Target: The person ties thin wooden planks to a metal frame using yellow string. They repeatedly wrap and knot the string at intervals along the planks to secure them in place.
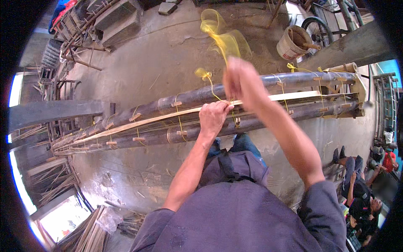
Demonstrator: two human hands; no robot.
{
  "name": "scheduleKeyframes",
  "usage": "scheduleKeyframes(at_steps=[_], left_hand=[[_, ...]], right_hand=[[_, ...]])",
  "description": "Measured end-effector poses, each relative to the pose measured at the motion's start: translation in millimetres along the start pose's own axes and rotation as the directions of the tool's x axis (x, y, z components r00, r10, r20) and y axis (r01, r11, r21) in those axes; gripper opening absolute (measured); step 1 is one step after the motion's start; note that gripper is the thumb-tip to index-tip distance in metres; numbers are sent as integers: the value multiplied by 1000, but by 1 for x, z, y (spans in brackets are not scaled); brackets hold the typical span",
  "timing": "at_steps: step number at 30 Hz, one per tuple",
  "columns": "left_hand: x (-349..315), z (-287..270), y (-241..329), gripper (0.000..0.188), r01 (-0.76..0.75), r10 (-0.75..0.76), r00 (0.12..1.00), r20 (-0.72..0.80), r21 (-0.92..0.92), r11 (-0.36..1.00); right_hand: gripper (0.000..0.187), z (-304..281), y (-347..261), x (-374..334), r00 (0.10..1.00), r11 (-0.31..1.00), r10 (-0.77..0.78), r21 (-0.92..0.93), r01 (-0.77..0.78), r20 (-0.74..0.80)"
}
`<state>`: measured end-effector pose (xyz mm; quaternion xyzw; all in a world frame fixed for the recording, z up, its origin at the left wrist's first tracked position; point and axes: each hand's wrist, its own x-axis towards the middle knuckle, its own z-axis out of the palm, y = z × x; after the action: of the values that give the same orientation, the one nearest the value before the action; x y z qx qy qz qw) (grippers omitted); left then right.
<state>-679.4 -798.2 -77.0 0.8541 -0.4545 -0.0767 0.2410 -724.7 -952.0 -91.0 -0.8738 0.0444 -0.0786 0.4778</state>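
Two long dark bamboo poles run side by side across my front, with pale split strips stretched lengthwise between them. My left hand is closed on the strips and a yellow cord at the middle of the frame. Just right of it, my right hand is raised over the far pole, closed and smeared by motion. A loose yellow cord bundle swings out beyond it, also blurred. Small wooden pegs and yellow cord ties sit along both poles. A smaller knotted yellow bundle hangs past the far pole.
A white bucket stands far right near a wheel. Concrete blocks lie far left. Pale wood strips are piled at lower left. At the right, a person in dark clothes is near others. Concrete floor surrounds the poles.
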Motion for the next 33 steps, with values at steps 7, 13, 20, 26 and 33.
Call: scheduleKeyframes(at_steps=[7, 13, 20, 26, 33], left_hand=[[44, -22, 38, 25, 349, -148, 937, 316, -832, 432], [154, 37, -20, 21, 652, -275, 758, 591, -695, 304], [269, -89, -146, 35, 139, 27, 980, 198, -773, 619], [152, -121, -148, 52, -76, 182, 899, 397, -269, 960], [-52, -117, -153, 26, -105, 135, 974, 184, -162, 981]], right_hand=[[26, 63, -43, -113, 956, 988, 18, -151, 28, 292], [19, 63, -43, -140, 911, 958, 145, -284, -32, 387], [50, 27, -129, -162, 940, 968, 193, 104, -230, 283], [51, 208, -97, -104, 804, 757, 594, 312, -574, 37], [11, 21, -306, 75, 916, 859, 197, -512, 11, 349]])
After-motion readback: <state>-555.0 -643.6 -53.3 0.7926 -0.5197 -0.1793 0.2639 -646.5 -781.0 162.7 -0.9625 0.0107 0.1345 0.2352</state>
